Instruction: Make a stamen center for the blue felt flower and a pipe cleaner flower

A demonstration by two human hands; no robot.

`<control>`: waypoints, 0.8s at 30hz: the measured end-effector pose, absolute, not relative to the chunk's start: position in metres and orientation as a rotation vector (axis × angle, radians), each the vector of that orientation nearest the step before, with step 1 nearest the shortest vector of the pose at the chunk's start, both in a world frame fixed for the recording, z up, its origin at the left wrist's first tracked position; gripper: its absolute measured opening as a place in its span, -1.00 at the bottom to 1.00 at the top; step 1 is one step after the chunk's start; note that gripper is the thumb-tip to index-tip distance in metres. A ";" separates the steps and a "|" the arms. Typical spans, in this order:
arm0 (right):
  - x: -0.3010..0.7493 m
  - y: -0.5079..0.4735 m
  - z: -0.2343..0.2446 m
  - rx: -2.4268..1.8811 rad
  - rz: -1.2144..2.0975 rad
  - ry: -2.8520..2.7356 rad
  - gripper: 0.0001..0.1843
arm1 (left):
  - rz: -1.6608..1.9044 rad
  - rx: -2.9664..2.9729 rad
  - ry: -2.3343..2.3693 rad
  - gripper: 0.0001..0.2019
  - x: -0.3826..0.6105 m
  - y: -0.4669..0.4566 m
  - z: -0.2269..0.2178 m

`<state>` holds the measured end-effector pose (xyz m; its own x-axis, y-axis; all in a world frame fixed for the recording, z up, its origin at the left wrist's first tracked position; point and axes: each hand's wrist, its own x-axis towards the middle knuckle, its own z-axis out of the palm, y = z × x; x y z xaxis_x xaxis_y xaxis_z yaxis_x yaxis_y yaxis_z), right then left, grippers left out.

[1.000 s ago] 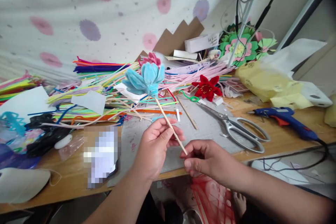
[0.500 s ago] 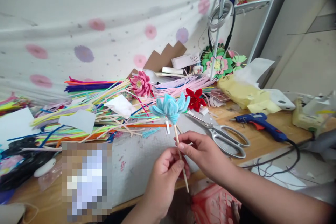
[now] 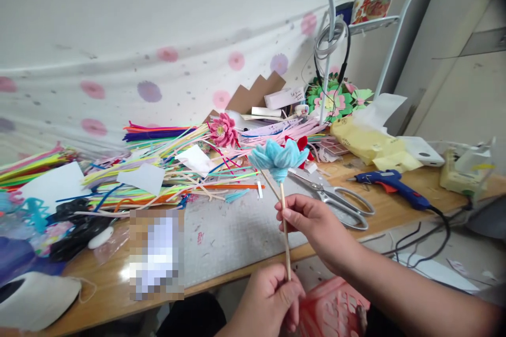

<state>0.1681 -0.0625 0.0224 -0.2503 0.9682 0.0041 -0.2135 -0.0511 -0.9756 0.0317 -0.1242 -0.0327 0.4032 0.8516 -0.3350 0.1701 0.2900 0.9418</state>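
Holding it up over the grey mat (image 3: 233, 231), you seemed to be checking the fluffy blue flower (image 3: 279, 157), which stood upright, petals spread, on its thin stick (image 3: 286, 253). Your right hand (image 3: 316, 221) pinched the stick midway, your left hand (image 3: 272, 300) closed round its foot; turning it called for loosening one hand.

Light-blue fuzzy pipe-cleaner flower (image 3: 279, 156) on thin wooden stick (image 3: 285, 231), near upright. Right hand (image 3: 312, 221) pinches stick below bloom; left hand (image 3: 269, 303) grips its lower end. Steel scissors (image 3: 336, 199) and blue glue gun (image 3: 393, 188) on wooden worktop (image 3: 395, 216).
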 end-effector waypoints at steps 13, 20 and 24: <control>0.172 -0.077 0.010 -0.874 1.618 -1.255 -0.63 | 0.953 1.307 1.326 -0.78 0.005 -0.125 -0.008; 0.157 -0.098 -0.004 -0.775 1.801 -1.456 -0.58 | 1.267 1.114 1.090 -0.71 0.001 -0.123 -0.017; 0.156 -0.101 -0.007 -0.756 1.829 -1.513 -0.54 | 1.303 0.972 1.054 -0.77 0.004 -0.127 -0.026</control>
